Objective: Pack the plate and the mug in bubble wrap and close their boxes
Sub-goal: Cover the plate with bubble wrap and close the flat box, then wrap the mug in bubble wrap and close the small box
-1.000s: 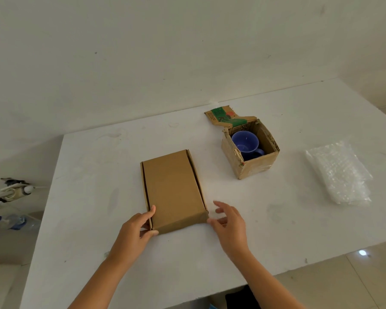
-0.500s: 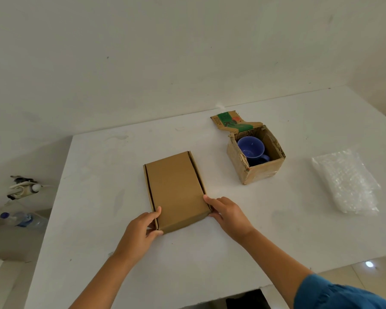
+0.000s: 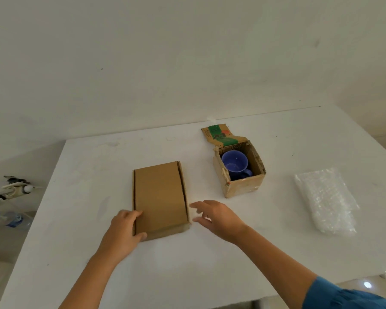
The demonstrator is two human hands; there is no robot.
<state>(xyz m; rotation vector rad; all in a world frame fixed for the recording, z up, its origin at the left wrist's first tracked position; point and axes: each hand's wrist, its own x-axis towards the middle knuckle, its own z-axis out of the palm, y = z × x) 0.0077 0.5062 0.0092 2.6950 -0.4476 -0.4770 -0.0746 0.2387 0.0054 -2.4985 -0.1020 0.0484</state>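
Observation:
A flat brown cardboard box (image 3: 159,197) lies shut in the middle of the white table (image 3: 210,264). My left hand (image 3: 125,228) grips its near left corner, fingers on the lid and thumb at the front edge. My right hand (image 3: 216,217) hovers just right of the box with fingers spread, not touching it. To the right stands a small open cardboard box (image 3: 245,187) with a blue mug (image 3: 235,163) upright inside, unwrapped. A folded sheet of bubble wrap (image 3: 325,199) lies further right. No plate is in view.
The small box's torn lid flap (image 3: 218,136) with green print lies open toward the wall. The white wall runs along the table's far edge. Bottles (image 3: 7,219) and clutter sit on the floor at the left.
My right hand has let go of the flat box's right edge and moved slightly away, fingers apart. My left hand has slid further onto the box's near left corner.

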